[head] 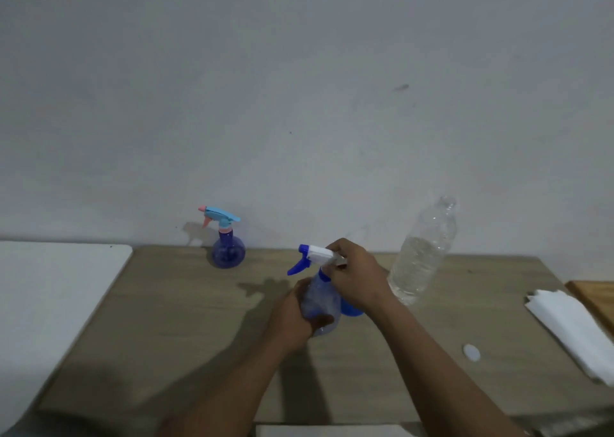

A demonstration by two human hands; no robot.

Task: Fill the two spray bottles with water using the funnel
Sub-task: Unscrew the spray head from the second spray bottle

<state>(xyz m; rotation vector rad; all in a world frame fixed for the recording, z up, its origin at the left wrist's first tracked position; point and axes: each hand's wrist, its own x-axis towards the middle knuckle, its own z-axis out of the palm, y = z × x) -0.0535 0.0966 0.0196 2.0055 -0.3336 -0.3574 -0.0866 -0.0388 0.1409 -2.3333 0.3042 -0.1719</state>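
Observation:
My left hand (pixel 292 317) grips the round clear-blue body of a spray bottle (pixel 324 303) at the table's middle. My right hand (pixel 355 277) is closed on its white and blue trigger head (pixel 312 257), which sits on the neck. A blue funnel (pixel 352 310) shows partly behind my right wrist. A second spray bottle (pixel 227 247), blue with a light-blue and pink head, stands upright near the wall at the back left. A clear plastic water bottle (pixel 422 257), uncapped and about half full, stands to the right of my hands.
The wooden table (pixel 166 320) meets a white wall. A white surface (pixel 50 290) adjoins on the left. A white bottle cap (pixel 471 352) lies on the right. Folded white paper towels (pixel 571 327) and a wooden board (pixel 594 297) lie at the far right.

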